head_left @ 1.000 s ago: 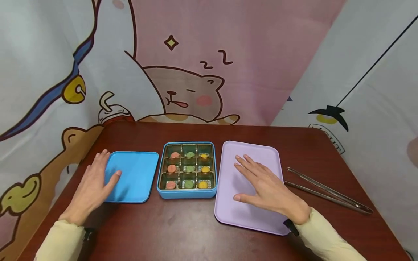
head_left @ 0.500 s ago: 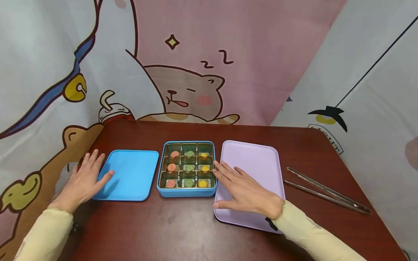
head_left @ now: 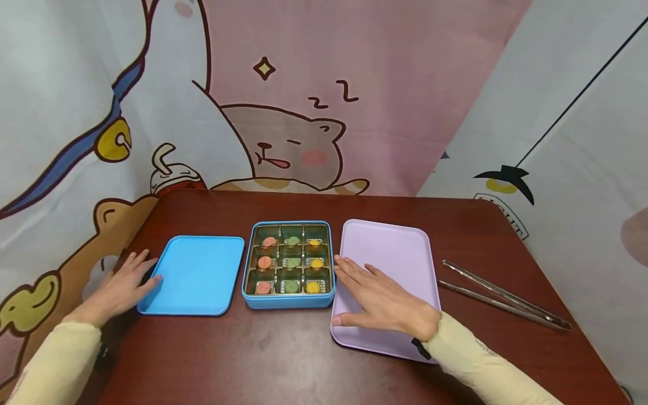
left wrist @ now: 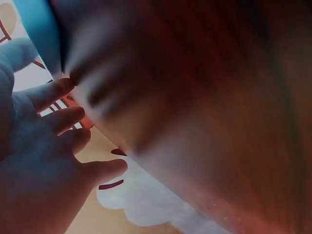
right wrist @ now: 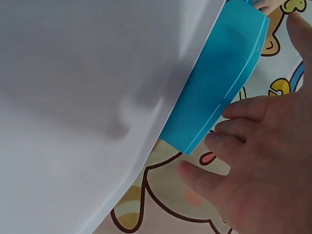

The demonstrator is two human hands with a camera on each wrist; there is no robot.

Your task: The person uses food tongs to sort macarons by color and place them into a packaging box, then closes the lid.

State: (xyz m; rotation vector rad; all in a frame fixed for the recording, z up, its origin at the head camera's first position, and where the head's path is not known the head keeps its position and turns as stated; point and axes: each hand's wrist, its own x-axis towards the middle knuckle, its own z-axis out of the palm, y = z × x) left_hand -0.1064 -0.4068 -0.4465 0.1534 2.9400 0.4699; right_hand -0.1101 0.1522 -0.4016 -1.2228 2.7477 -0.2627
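Observation:
My left hand (head_left: pixel 119 291), fingers spread, is at the left edge of a flat blue lid or tray (head_left: pixel 194 275), its thumb overlapping the rim in the head view. My right hand (head_left: pixel 382 301) hovers palm down over the lilac tray (head_left: pixel 400 242), fingertips close to the right side of a blue box (head_left: pixel 288 302). Neither hand holds anything. Inside the box is a divided insert (head_left: pixel 292 250) whose cells hold small round pieces: orange-pink ones (head_left: pixel 264 262) on the left, green ones (head_left: pixel 292 287) in the middle, yellow ones (head_left: pixel 313 287) on the right.
Metal tongs (head_left: pixel 506 297) lie to the right of the lilac tray. All of it sits on a dark red-brown table (head_left: pixel 283 360). A cartoon-printed cloth (head_left: pixel 395 112) hangs behind and around the table.
My left hand has moved left and down, off the middle of the blue tray to its edge. The right hand has shifted left toward the box, then stayed there.

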